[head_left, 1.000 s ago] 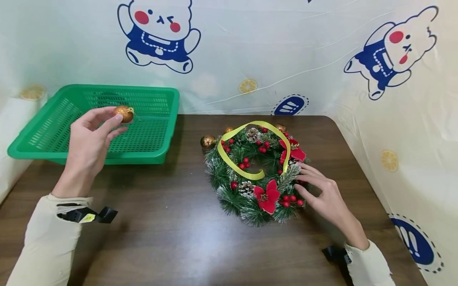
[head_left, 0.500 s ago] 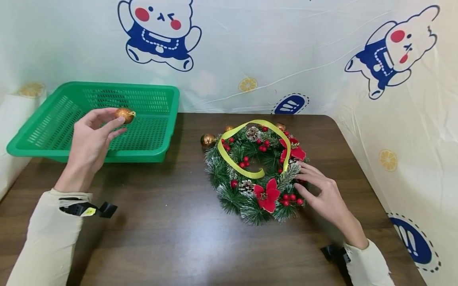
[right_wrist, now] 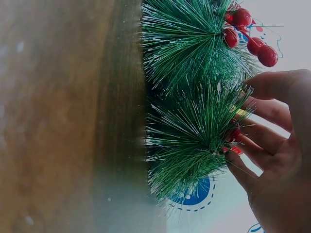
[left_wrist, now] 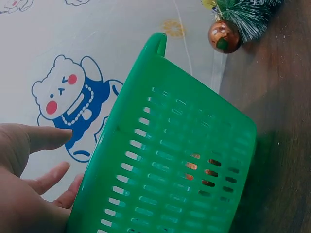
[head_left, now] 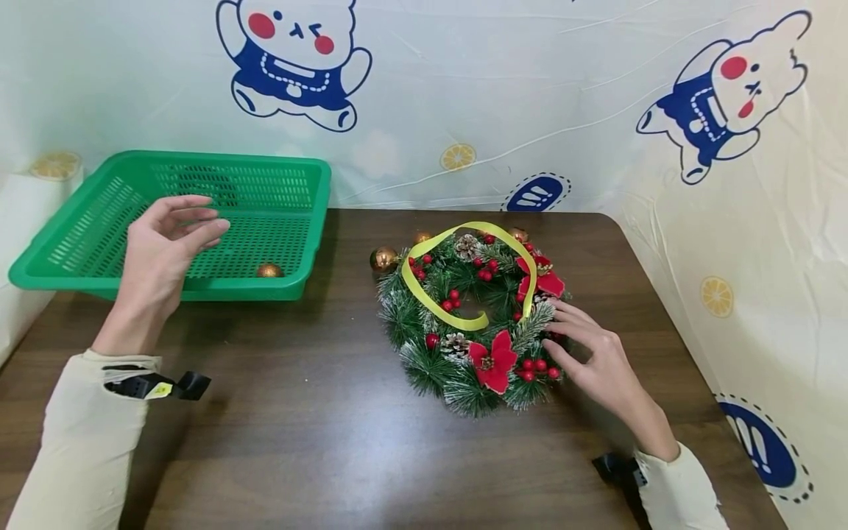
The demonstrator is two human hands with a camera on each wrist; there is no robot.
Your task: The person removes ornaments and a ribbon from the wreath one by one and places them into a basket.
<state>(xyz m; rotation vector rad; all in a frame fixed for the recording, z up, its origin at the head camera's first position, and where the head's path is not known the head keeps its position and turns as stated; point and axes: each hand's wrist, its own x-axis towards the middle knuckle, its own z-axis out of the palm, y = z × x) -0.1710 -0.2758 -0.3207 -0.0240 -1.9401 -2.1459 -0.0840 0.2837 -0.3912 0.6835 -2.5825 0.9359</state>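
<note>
Over the green plastic basket (head_left: 291,289), my left hand (head_left: 159,258) hangs with its fingers loosely bent, nothing between thumb and fingertips. A glittery gold ornament ball (head_left: 269,271) lies on the basket floor near its front right; in the left wrist view, orange glints of the ball (left_wrist: 191,166) show through the slots. My right hand (head_left: 599,361) rests its relaxed fingertips on the right edge of a Christmas wreath (head_left: 411,316) of frosted pine, red berries, pine cones and red flowers. A yellow ribbon (head_left: 457,321) lies looped across the wreath.
A shiny gold ball (head_left: 383,259) sits at the wreath's upper left, with smaller gold balls behind. The dark wooden table (head_left: 298,412) meets a patterned cloth wall (head_left: 411,88) at the back and right. The basket stands at the back left.
My left hand has let go of the gold ornament ball, which now lies in the basket; its fingers have parted. My right hand and the wreath have stayed in place.
</note>
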